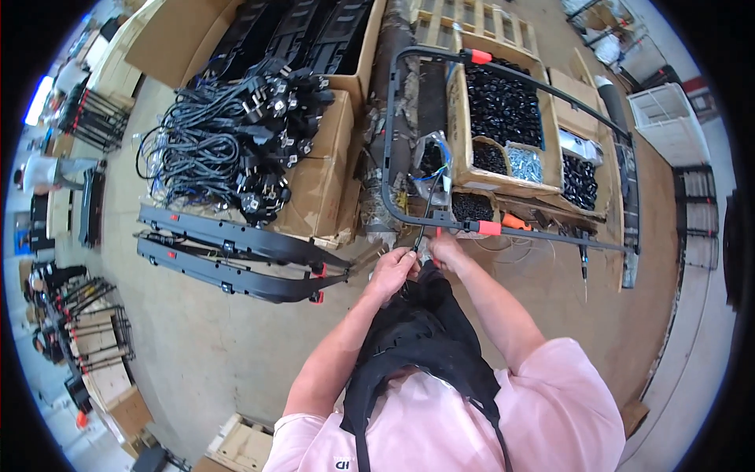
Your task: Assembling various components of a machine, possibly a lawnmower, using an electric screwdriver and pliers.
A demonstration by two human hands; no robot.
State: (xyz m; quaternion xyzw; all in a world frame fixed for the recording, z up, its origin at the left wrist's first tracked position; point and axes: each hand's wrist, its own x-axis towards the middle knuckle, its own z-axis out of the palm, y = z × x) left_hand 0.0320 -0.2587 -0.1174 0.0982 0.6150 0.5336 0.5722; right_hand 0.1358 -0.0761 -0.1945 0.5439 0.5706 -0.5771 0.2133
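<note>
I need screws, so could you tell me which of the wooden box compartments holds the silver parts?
The small compartment in the middle of the wooden box, just right of a small black-filled one. Every other compartment holds black parts.

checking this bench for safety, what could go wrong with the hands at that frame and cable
1. Both hands, left and right, crowd one spot on the black frame, so fingers could get pinched or slip off the thin cable.
2. The frame rests on boxes of loose parts; a hard tug might shift it and spill them.
3. The cord pile and black panels lie close by the left arm and could snag.
</note>
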